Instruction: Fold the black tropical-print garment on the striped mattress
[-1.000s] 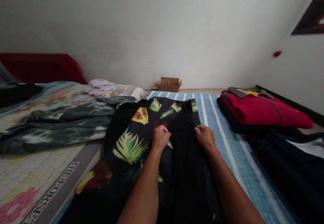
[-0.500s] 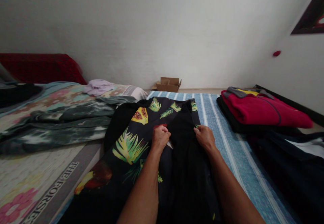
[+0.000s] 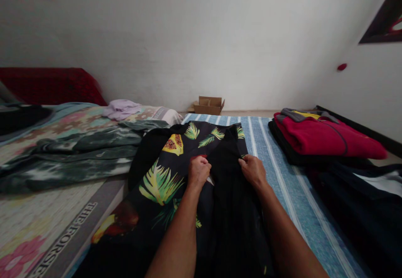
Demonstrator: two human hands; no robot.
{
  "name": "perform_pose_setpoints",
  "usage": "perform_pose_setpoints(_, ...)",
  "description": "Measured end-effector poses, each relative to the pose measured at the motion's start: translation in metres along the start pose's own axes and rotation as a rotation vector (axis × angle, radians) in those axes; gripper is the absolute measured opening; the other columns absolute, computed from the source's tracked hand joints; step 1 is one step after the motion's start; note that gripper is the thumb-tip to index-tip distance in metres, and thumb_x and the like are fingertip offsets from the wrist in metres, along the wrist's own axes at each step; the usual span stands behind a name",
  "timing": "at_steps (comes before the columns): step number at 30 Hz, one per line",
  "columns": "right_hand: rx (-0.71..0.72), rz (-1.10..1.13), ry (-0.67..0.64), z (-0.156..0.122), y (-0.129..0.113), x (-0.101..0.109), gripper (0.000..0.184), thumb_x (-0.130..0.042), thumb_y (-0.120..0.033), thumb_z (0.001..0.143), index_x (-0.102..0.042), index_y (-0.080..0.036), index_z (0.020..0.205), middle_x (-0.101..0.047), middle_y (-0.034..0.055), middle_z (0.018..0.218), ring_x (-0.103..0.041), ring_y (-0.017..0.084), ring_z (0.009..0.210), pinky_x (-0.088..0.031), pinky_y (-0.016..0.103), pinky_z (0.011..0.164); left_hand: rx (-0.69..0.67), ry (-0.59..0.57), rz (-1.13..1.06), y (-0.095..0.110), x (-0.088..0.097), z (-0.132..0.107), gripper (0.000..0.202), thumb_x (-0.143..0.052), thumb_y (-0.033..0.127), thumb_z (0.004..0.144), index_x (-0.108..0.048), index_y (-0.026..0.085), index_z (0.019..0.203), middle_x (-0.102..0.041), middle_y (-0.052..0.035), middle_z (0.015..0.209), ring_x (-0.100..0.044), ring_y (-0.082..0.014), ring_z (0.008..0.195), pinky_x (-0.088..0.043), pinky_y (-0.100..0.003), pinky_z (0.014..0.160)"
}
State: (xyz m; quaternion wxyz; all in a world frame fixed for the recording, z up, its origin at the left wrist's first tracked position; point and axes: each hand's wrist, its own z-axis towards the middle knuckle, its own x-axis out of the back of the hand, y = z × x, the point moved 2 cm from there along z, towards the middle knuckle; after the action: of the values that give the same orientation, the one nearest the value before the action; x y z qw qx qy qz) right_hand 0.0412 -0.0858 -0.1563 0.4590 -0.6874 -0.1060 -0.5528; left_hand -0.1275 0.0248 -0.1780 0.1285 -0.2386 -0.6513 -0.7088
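Fingers (image 3: 201, 163) on garment (image 3: 161, 179) near "THE FORSE" (image 3: 61, 238)

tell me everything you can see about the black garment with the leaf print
The black printed garment is thin, soft-looking fabric with yellow-green palm leaves and cut papayas; a plain black panel runs down its middle. It lies spread out, mostly on the blue striped sheet, its left edge over the floral cover. The left hand and right hand each grip the fabric at the panel's sides, near the far end. A small red bit shows above the left hand; unclear what.
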Motion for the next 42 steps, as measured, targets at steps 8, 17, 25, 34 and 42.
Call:
perform_pose_setpoints(8, 0.042, 0.062, 0.017, -0.001, -0.005, 0.001, 0.02, -0.05, -0.035, 0.085, -0.064, -0.022, 0.083, -0.066, 0.003, 0.08, -0.06, 0.017, 0.078, -0.031, 0.023, 0.057, -0.192, 0.013, -0.077, 0.025, 0.004, -0.013, 0.013, -0.056, 0.017, 0.067, -0.061, 0.018, 0.078, -0.063, 0.0017, 0.064, -0.061, -0.0122, 0.062, -0.047, -0.02, 0.06)
perform_pose_setpoints(17, 0.109, 0.16, 0.007, -0.005, -0.018, 0.002, 0.018, -0.053, -0.032, 0.083, -0.065, -0.022, 0.092, -0.066, 0.0016, 0.077, -0.06, 0.016, 0.074, -0.033, 0.023, 0.059, -0.491, -0.23, 0.51, 0.029, -0.008, -0.027, 0.024, -0.06, 0.017, 0.073, -0.062, 0.02, 0.098, -0.065, -0.0049, 0.099, -0.058, -0.019, 0.094, -0.044, -0.029, 0.084)
perform_pose_setpoints(25, 0.153, 0.202, 0.031, -0.004, -0.018, -0.002, 0.017, -0.054, -0.028, 0.082, -0.065, -0.021, 0.092, -0.067, 0.0016, 0.078, -0.061, 0.015, 0.073, -0.036, 0.023, 0.063, -0.506, -0.29, 0.702, 0.037, -0.007, -0.037, 0.03, -0.057, 0.025, 0.079, -0.058, 0.023, 0.11, -0.06, -0.0053, 0.114, -0.05, -0.0219, 0.108, -0.042, -0.032, 0.09)
perform_pose_setpoints(34, 0.107, 0.187, 0.032, -0.003, -0.013, -0.005, 0.018, -0.053, -0.029, 0.082, -0.065, -0.022, 0.093, -0.067, 0.001, 0.075, -0.06, 0.015, 0.07, -0.035, 0.023, 0.059, -0.525, -0.299, 0.798, 0.029, -0.016, -0.039, 0.04, -0.048, 0.032, 0.086, -0.048, 0.021, 0.125, -0.038, -0.0088, 0.144, -0.031, -0.0269, 0.132, -0.032, -0.046, 0.102)
perform_pose_setpoints(42, 0.039, 0.089, -0.001, -0.001, -0.008, -0.004, 0.02, -0.051, -0.03, 0.082, -0.064, -0.024, 0.095, -0.068, 0.0031, 0.086, -0.062, 0.019, 0.083, -0.038, 0.025, 0.063, -0.485, -0.388, 0.81, 0.023, -0.02, -0.038, 0.05, -0.041, 0.037, 0.088, -0.038, 0.021, 0.135, -0.026, -0.0078, 0.15, -0.016, -0.0257, 0.139, -0.021, -0.052, 0.106)
